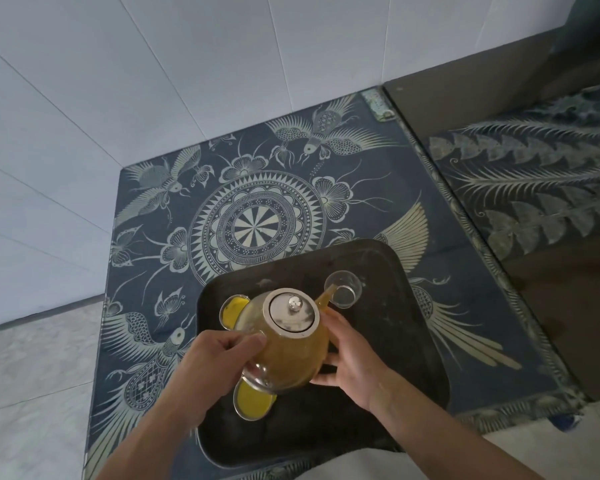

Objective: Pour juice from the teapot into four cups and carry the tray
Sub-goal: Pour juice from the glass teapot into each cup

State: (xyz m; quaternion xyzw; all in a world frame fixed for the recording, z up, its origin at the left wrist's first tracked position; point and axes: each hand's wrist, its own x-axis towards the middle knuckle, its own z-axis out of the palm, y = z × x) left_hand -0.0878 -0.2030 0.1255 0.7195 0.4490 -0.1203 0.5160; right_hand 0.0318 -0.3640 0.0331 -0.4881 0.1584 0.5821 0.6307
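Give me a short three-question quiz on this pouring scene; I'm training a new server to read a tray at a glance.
1. True or false: the teapot spout points at a clear cup.
2. How many cups visibly hold yellow juice?
3. The right hand: A) lifts the black tray; B) steadies the teapot's side; C) holds a cup.

Key: 1 true; 2 two, at the far left and the near left; 3 B, while the left hand grips the handle.
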